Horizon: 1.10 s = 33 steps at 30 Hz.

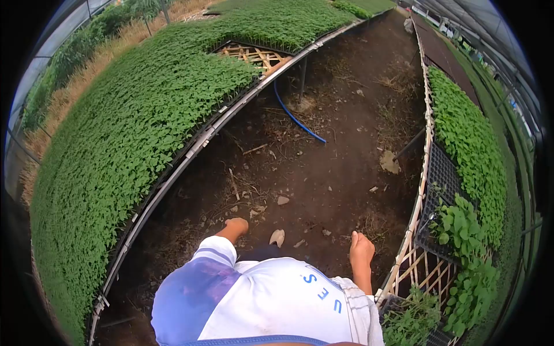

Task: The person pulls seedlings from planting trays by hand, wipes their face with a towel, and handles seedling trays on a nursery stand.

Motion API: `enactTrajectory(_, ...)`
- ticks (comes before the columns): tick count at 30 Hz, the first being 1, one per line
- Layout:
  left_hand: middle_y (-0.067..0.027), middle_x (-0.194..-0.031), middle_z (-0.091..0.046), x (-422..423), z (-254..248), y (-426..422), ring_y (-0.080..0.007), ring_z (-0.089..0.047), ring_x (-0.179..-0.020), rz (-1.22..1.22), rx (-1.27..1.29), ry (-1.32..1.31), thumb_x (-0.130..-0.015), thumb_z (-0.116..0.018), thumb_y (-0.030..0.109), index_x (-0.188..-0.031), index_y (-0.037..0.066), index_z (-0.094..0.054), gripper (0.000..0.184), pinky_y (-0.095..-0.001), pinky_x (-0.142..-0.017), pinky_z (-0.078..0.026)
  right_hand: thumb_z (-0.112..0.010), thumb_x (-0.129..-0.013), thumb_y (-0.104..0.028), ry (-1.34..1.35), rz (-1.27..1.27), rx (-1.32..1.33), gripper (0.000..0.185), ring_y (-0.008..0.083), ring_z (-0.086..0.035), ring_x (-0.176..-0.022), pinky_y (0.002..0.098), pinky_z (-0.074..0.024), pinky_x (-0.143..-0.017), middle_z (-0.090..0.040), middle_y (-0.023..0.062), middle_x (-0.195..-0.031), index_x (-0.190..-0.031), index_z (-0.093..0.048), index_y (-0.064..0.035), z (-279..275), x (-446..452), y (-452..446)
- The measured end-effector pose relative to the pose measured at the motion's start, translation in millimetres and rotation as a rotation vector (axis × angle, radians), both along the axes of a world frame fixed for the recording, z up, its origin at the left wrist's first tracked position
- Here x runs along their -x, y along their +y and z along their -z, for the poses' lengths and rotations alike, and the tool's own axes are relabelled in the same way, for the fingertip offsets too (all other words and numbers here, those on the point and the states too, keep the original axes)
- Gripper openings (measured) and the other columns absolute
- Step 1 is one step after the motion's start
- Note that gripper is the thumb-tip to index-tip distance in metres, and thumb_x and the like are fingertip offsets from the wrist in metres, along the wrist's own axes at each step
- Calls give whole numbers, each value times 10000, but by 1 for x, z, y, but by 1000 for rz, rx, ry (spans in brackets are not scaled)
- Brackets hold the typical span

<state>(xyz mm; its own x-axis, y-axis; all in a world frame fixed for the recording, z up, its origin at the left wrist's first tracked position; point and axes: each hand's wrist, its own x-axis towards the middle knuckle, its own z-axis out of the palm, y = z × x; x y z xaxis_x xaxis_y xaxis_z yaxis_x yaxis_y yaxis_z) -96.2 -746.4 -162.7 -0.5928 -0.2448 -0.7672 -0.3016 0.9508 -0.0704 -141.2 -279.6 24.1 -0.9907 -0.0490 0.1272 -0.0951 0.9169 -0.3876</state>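
My left hand hangs over the dirt path in front of my body, its fingers curled in with nothing visible in them. On the other side my right hand is closed in a loose fist, thumb uppermost, and no object shows in it. It is nearest the edge of the right-hand bench, but apart from it. Below and between the hands, the tip of a shoe shows on the soil path.
A long bench of green seedlings curves along the left, with a bare slatted gap. A blue hose droops onto the path. To the right stand more seedlings, a black cell tray and leafy plants. Stones lie about.
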Motion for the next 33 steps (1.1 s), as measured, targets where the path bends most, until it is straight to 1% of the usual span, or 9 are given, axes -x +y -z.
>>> enactTrajectory(2, -147, -1202, -712, -26, 39, -60, -361, -663, -1156, 45, -82, -124, -851, -680, 177, -1129, 152, -754, 289, -527, -944, -520, -458, -1052, -333, -116, 245, 125, 414, 468, -641, -819, 534, -483, -726, -654, 256, -787, -843, -613, -11, 51, 39, 26)
enactTrajectory(4, -164, -1203, -706, -32, 34, -90, -372, -661, -1153, 166, -228, -61, -838, -690, 176, -1131, 155, -754, 300, -498, -917, -535, -552, -979, -112, -245, 271, 41, 205, 458, -649, -925, 517, -496, -798, -675, 238, -904, -1168, -565, -35, 96, 58, 62)
enactTrajectory(6, -181, -1181, -707, 9, 23, -83, -396, -666, -1113, -3, -170, -223, -848, -684, 220, -1084, 132, -764, 264, -465, -898, -545, -635, -828, 85, -314, 277, -19, 564, 438, -681, -909, 464, -556, -831, -695, 235, -949, -1355, -495, -60, 157, 65, 122)
enactTrajectory(7, -181, -1181, -707, 35, 19, -78, -396, -666, -1113, -3, -171, -222, -848, -684, 220, -1084, 132, -764, 264, -465, -898, -545, -654, -793, 92, -554, 537, 189, 443, 438, -701, -768, 452, -582, -734, -712, 228, -853, -1222, -595, -3, 103, 72, 107)
enactTrajectory(9, -193, -1139, -721, 83, 9, -64, -405, -677, -1088, -138, -201, -136, -860, -696, 293, -1087, 93, -768, 310, -492, -903, -550, -653, -793, -27, -429, 464, 123, 143, 415, -706, -699, 475, -560, -663, -689, 253, -720, -881, -694, 78, 167, 64, 172)
enactTrajectory(10, -199, -1166, -709, 117, 26, -59, -402, -670, -1101, -58, -218, -74, -872, -686, 292, -1100, 72, -759, 326, -486, -921, -544, -596, -847, -161, -491, 398, -117, 250, 444, -695, -807, 514, -535, -725, -690, 296, -842, -897, -699, 61, 226, 55, 221)
enactTrajectory(20, -153, -1193, -701, 409, 2, 65, -337, -657, -1138, -397, -468, 315, -912, -655, 322, -1199, 112, -684, 357, -437, -958, -517, -554, -875, -211, -801, 81, -82, 302, 467, -671, -879, 524, -520, -780, -686, 299, -909, -911, -697, 52, 234, 305, 233)
enactTrajectory(29, -161, -1129, -720, 429, 3, 82, -342, -674, -1093, -549, -258, 295, -881, -679, 342, -1103, 105, -733, 330, -444, -934, -527, -443, -932, -299, -659, -273, -101, 408, 494, -619, -1004, 543, -474, -878, -666, 305, -1040, -945, -692, 23, 212, 696, 233)
enactTrajectory(33, -168, -1074, -728, 409, 10, 69, -331, -697, -1032, -705, -241, 186, -874, -658, 364, -1018, 99, -752, 316, -449, -875, -551, -445, -954, -240, -97, -357, -41, 381, 418, -624, -730, 513, -468, -677, -643, 277, -813, -757, -631, 28, 223, 829, 188)
